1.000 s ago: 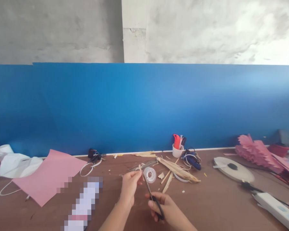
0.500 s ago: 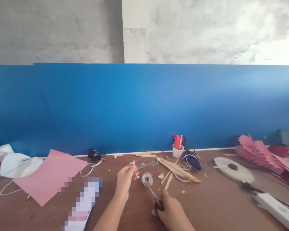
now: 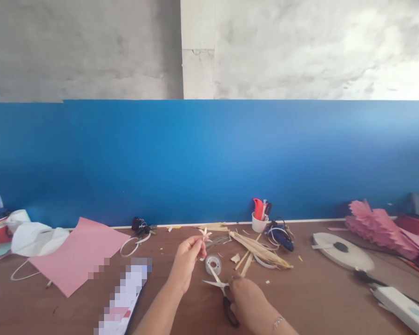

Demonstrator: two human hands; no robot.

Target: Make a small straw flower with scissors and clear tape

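Pinching a small pale scrap (image 3: 205,235) between thumb and fingertips, the left hand (image 3: 188,256) is raised just below the centre of the frame. Only the scrap's pointed top and a few edges show above the fingers; the rest is covered, and it is perhaps dried husk. Lower and to the right, the right hand (image 3: 248,298) has its fingers closed on a pair of scissors (image 3: 224,287), whose blades are spread apart and aim toward the left. One dark handle loop shows below the hand, while the other is hidden behind it, so how the fingers sit in the loops cannot be told. One blade reaches over a clear tape roll (image 3: 208,266) and covers part of its ring; whether metal and roll touch cannot be told.

Right of centre, a bundle of dry husk (image 3: 261,251) lies across thin sticks (image 3: 242,260), hiding parts of them. Above it, a white cup (image 3: 259,225) conceals the lower ends of a red object (image 3: 257,208) and some pens. At lower left, a flat item (image 3: 127,291) is masked by coarse blocks and cut off by the bottom edge. A white power strip (image 3: 401,304) runs out of the lower right corner, and both forearms leave through the bottom.
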